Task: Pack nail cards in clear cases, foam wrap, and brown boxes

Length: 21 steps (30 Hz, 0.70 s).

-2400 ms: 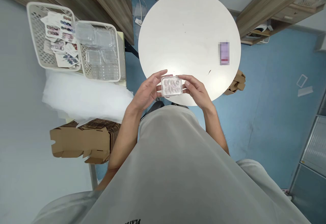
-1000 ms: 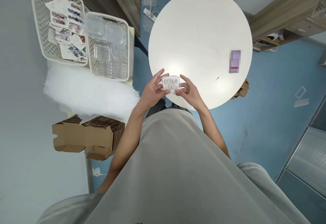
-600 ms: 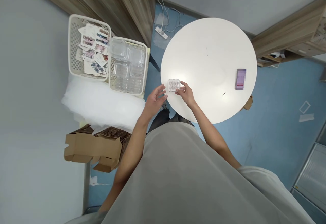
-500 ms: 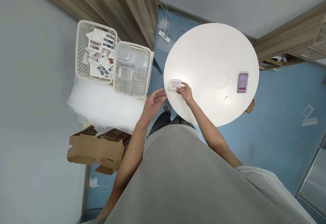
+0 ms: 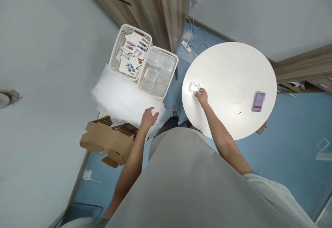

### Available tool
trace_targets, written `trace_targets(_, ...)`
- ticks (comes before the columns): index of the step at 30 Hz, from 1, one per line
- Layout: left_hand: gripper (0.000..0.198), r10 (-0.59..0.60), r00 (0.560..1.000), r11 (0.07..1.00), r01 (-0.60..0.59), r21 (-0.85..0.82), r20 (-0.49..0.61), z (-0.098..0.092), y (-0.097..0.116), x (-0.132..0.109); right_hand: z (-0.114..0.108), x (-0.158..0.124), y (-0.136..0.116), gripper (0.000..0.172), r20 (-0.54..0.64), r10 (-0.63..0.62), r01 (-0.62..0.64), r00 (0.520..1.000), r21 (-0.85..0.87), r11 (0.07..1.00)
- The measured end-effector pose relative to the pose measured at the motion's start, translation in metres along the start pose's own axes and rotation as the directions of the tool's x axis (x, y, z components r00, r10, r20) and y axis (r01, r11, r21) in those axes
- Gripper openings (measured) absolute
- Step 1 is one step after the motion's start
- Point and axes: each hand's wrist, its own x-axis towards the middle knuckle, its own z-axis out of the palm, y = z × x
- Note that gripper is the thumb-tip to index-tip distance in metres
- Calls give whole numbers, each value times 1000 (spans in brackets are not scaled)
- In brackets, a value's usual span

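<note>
A small clear plastic box (image 5: pixel 194 86), shiny with glare, is at the left side of the round white table (image 5: pixel 220 65). My right hand (image 5: pixel 202 97) has its thumb and fingers closed at the box's near right corner. What lies inside the box is mostly lost in the glare. Out to the left, my left hand (image 5: pixel 149 118) is empty, its fingers apart, over the edge of a pile of white translucent packing sheets (image 5: pixel 121 88).
Behind the sheets stand a basket (image 5: pixel 114 53) of cards with colored oval pieces and a basket (image 5: pixel 169 81) of clear plastic boxes. Flattened cardboard boxes (image 5: pixel 106 136) sit nearer me. A blurred purple item (image 5: pixel 258 101) lies on the table's right; a power strip (image 5: pixel 186 46) is on the floor.
My left hand has moved left, away from the table edge to over the packing sheets. My right hand stays at the plastic box. The whole view has turned and shifted.
</note>
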Motion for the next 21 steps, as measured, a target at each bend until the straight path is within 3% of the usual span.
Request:
trace_targets(4,60,-146,972,987,155,38,-183,-9,-38,16,-10,-29,-2,51,13,53,-54,999,69,996)
trace_targets(7,69,-271,941,961,277,4,-205,-13,-58,31,-14,-58,-5,46,78,10,-21,997,140,990)
trace_targets(9,76,-292,934,955,297,-7,-208,-13,-67,41,-14,-78,-8,47,107,-11,-6,994,164,986)
trace_targets(12,77,-282,926,956,294,12,-249,-9,-71,53,-13,-105,-10,48,130,-33,10,991,173,985)
trace_targets(17,38,-323,939,937,335,95,-118,-7,-67,63,-5,-136,-13,49,132,-50,23,990,202,979)
trace_targets(21,38,-268,957,940,285,186,-109,-3,-65,60,5,-150,-17,50,126,-59,32,990,207,978)
